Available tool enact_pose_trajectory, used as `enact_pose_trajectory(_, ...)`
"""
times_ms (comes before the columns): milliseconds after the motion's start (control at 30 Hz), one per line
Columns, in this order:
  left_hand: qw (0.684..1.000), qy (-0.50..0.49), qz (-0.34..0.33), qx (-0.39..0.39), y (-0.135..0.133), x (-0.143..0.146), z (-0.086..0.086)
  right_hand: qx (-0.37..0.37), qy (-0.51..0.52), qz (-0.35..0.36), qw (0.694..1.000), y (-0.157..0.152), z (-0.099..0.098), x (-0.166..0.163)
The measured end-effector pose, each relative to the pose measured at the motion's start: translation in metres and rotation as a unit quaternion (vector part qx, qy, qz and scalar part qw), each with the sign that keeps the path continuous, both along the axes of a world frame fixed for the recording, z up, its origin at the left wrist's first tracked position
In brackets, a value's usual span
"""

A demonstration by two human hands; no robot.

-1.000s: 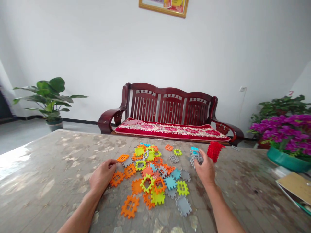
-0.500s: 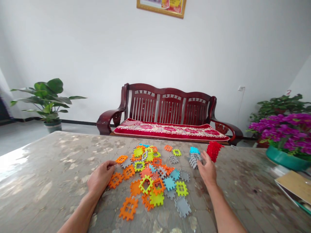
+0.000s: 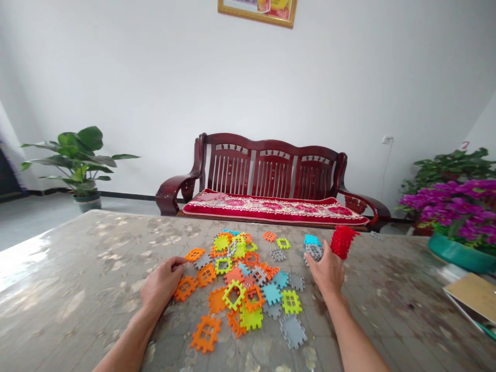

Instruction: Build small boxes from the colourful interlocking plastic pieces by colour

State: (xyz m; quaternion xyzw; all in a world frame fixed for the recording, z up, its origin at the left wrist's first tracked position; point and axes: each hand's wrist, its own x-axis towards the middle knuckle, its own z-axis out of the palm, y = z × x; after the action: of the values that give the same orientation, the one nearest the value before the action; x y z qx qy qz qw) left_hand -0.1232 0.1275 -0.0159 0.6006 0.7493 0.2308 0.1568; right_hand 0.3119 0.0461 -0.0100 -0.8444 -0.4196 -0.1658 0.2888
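Grey stack: the notched grey tiles (image 3: 314, 251) sit toward the far edge of the tabletop (image 3: 96, 268), right of its middle, with a blue tile (image 3: 312, 239) at their far side.
Right grip: my right grip (image 3: 329, 271) is around the near and right sides of that stack, thumb and fingers spread apart; my own hand hides part of the contact, so I cannot tell whether I am squeezing.
Red stack: the red pieces (image 3: 343, 240) stand just beyond my fingers, nearer the far edge.
Left grip: my left grip (image 3: 163, 281) rests loosely curled beside an orange tile (image 3: 186, 288); whether anything is under the palm, I cannot tell.
Loose heap: mixed tiles (image 3: 250, 316) lie between my arms, running from the near edge toward the far one.
Handling: probably light, stiff plastic, slightly slick on the faces; best pinched by opposite toothed edges, keeping layers together.
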Motion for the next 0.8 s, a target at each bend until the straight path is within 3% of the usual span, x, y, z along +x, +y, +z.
enact_pose_trajectory(400,1.000,-0.003,-0.001,-0.004,0.000,-0.001,-0.002,0.054,0.044,-0.019,0.997,0.002,-0.011,0.014)
enact_pose_trajectory(567,1.000,-0.005,-0.005,-0.005,0.003,-0.002,-0.005,0.076,0.089,0.015,0.993,-0.001,-0.013,0.017)
enact_pose_trajectory(800,1.000,-0.003,-0.010,0.000,0.003,-0.003,-0.006,0.037,0.097,-0.001,0.995,-0.001,-0.009,0.011)
